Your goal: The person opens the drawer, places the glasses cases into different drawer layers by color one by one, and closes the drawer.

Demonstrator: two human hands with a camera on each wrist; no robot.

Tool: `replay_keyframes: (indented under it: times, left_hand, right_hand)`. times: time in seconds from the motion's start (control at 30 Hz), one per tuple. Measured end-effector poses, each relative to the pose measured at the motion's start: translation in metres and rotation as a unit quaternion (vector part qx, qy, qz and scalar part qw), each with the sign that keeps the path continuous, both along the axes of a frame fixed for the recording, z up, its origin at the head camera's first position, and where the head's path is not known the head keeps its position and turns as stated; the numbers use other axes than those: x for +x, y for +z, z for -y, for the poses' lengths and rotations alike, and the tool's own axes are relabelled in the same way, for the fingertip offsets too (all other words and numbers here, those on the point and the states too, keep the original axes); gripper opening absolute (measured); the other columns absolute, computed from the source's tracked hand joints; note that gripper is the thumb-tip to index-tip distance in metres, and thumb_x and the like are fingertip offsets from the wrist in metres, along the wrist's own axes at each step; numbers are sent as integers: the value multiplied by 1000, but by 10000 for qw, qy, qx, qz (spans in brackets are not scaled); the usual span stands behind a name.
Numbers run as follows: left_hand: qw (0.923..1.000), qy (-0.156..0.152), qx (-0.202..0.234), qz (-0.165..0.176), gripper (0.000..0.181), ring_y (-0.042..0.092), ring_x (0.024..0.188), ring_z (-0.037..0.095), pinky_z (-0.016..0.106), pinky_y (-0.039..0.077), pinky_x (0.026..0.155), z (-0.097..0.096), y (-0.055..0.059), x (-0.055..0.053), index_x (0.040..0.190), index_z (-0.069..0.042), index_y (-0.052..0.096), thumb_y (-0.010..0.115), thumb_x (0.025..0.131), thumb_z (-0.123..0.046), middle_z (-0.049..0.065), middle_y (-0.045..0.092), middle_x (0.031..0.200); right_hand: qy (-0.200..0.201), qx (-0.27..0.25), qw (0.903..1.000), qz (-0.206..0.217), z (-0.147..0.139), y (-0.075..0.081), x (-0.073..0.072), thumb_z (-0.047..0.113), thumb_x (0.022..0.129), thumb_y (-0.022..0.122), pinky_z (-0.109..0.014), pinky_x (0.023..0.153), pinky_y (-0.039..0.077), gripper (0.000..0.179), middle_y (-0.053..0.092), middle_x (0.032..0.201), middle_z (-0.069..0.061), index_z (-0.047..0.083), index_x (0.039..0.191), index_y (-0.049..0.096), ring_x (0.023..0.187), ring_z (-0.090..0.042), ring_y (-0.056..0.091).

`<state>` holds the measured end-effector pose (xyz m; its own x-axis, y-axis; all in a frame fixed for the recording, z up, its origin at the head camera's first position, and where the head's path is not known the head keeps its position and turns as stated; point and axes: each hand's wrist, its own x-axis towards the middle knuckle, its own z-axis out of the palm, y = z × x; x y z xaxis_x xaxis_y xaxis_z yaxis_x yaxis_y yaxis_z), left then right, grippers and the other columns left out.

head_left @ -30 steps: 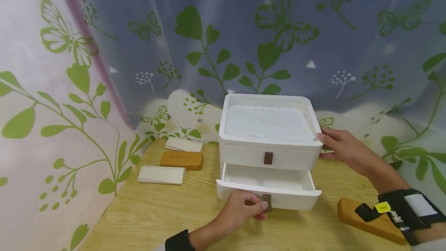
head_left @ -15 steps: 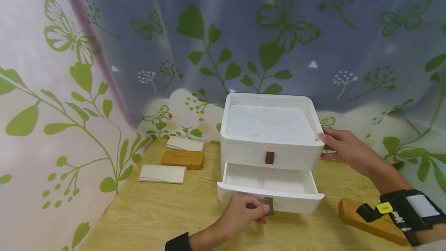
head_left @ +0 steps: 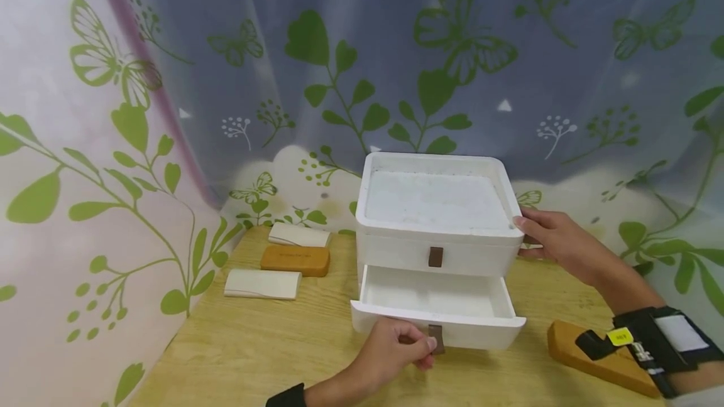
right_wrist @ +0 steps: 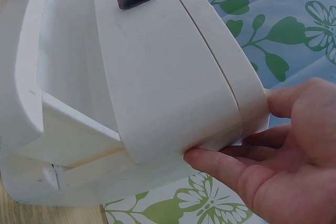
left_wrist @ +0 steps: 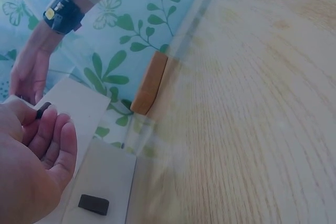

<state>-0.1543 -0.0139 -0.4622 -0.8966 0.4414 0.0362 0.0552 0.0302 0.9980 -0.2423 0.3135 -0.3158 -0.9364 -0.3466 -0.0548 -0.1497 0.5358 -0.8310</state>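
A white two-drawer desktop organizer [head_left: 390, 250] with a shallow tray top stands at the back of the wooden table. Its lower drawer [head_left: 481, 333] is pulled out and looks empty inside; the upper one, with its own brown tab [head_left: 435, 257], is closed. My left hand [head_left: 390, 347] pinches the lower drawer's brown pull tab [head_left: 437, 333] between thumb and finger. At the organizer's right front corner, my right hand [head_left: 562, 247] grips the body, thumb at the top rim and fingers against the side. The right wrist view shows those fingertips [right_wrist: 197, 158] on the white side wall.
Left of the organizer lie an orange-brown oblong case [head_left: 294, 260] and two cream cases, one in front [head_left: 263, 284] and one behind [head_left: 300, 235]. Another orange-brown case [head_left: 594, 364] lies at the right, partly under my right wrist strap in view. A patterned curtain [head_left: 339, 80] hangs behind.
The lower drawer has slid slightly farther out toward me, with my left hand moving along on its tab. My right hand stays at the organizer's corner.
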Motion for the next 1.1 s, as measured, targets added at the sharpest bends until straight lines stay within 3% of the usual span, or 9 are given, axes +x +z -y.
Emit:
replay_keyframes:
  times: [0.17,0.27,0.53,0.6,0.77,1.0,1.1]
  left_hand:
    - [9999,-47,83,-72,23,73,66,6,22,63,72,1,1,3,87,2,78,75,95,-19,15,79,79]
    - [9999,-48,73,-86,24,73,66,7,21,63,72,2,2,5,86,2,78,75,95,-20,16,79,79]
    - [9999,-53,86,101,25,72,66,6,20,62,73,4,3,10,86,2,78,75,95,-21,19,78,81]
    - [9998,-26,85,174,25,72,67,7,20,62,73,4,3,12,86,2,78,76,94,-21,18,79,81]
    - [9997,-8,56,258,24,72,67,8,19,62,72,4,2,17,84,3,78,76,93,-19,18,79,80]
    - [9998,-17,-35,214,23,71,64,7,18,60,68,5,2,24,84,4,77,76,94,-17,24,77,81]
    - [9997,3,-49,223,24,71,64,6,18,60,67,5,2,26,84,4,77,76,94,-18,24,77,81]
  right_hand:
    - [-37,16,10000,4,1,-1,-1,41,113,38,-44,102,59,69,32,164,-32,0,165,18,141,-41,51]
    - [-30,5,10000,24,2,-1,-1,41,114,38,-44,103,59,69,31,164,-32,-1,165,17,143,-47,46]
    - [-14,-43,10000,-16,0,-1,0,41,113,40,-43,102,59,69,34,163,-31,1,165,20,129,-10,59]
    - [-40,-46,10000,9,0,-1,0,42,113,40,-42,102,59,69,34,163,-30,1,165,20,130,-13,59]
    - [-76,-12,10000,17,1,-1,0,43,113,40,-42,103,59,69,33,164,-30,1,165,20,140,-34,53]
    - [-37,-104,9999,0,1,-2,0,40,113,40,-42,102,59,68,33,164,-31,1,165,19,122,0,59]
    - [-33,-77,10000,-32,2,-1,1,40,113,39,-43,103,59,68,33,164,-31,1,165,19,132,-19,59]
